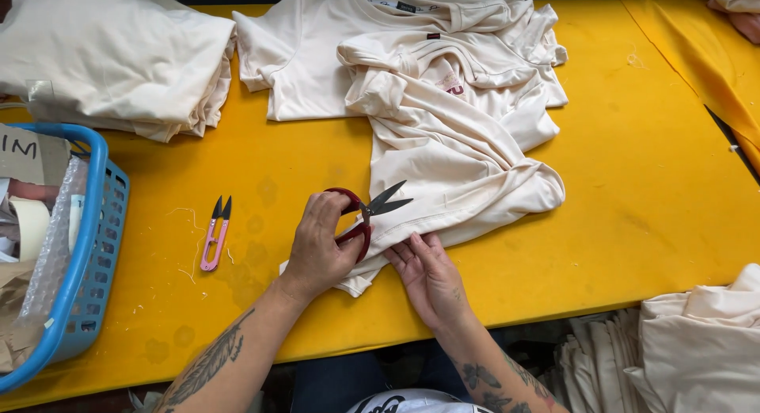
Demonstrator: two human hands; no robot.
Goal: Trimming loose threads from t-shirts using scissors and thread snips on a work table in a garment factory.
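Partly hidden under my left hand (318,245), the red handles of a pair of scissors (366,215) show only as two curved slivers; the dark blades stick out to the right, open a little, over the near edge of a cream T-shirt (451,159). I cannot make out whether the blades touch the cloth. My left fingers are curled tight around the handles. My right hand (429,277) lies flat and spread, fingers pressing the shirt's near hem against the table, just right of the scissors.

At the frame's edges much is cut off: a blue plastic basket (96,247) at near left, holding paper, bubble wrap and cardboard, runs out of view; a stack of folded cream cloth (111,57) at far left is cropped at the top; more cream fabric (697,342) hangs off the near right corner, below table level.

Work surface: a table covered in bright yellow cloth (649,191), marked with faint stains and loose thread ends near the left. A second yellow panel overlaps it at far right. Little pink thread snips (214,232) lie on the yellow, well left of my hands, blades pointing away.

The shirt lies crumpled and twisted, collar toward the far side, on top of another cream shirt (309,53) spread flat beneath it; a small dark label shows at the neck.
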